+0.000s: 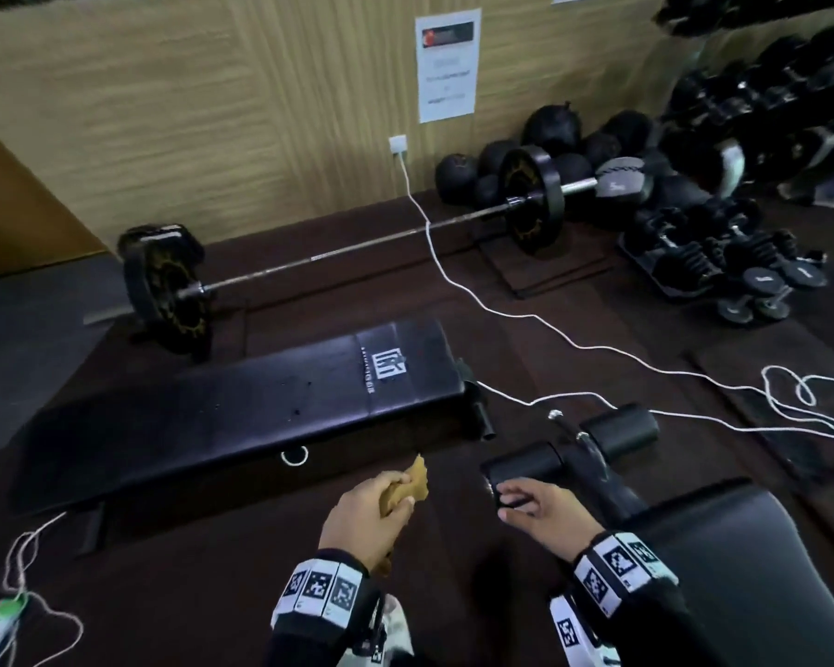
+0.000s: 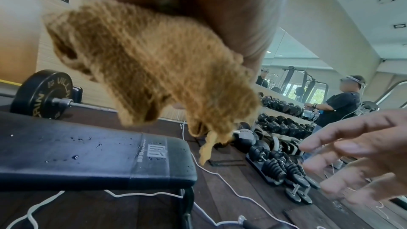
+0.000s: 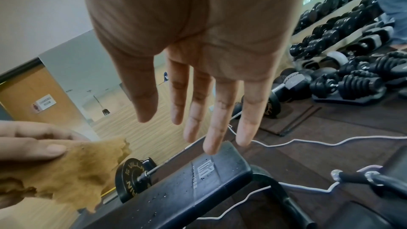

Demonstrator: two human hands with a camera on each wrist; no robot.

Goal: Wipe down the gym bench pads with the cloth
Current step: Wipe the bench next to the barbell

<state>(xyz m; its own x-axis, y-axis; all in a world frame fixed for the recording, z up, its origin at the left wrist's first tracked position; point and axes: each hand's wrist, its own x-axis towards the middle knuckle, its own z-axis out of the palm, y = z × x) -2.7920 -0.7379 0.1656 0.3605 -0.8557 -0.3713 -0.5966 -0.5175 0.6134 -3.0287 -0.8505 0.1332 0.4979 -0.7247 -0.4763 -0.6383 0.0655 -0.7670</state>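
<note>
A long black bench pad lies flat in front of me, with water droplets scattered on its top. My left hand hovers just before its near edge and grips a crumpled tan cloth; loose ends of the cloth hang above the pad. My right hand is beside the left, empty, its fingers straight and spread, next to a black foam roller. A second black seat pad sits at the lower right. The cloth and pad also show in the right wrist view.
A barbell with black plates lies behind the bench. A white cable snakes across the dark floor to a wall socket. Dumbbells and medicine balls crowd the right side. Another person stands by the dumbbell rack.
</note>
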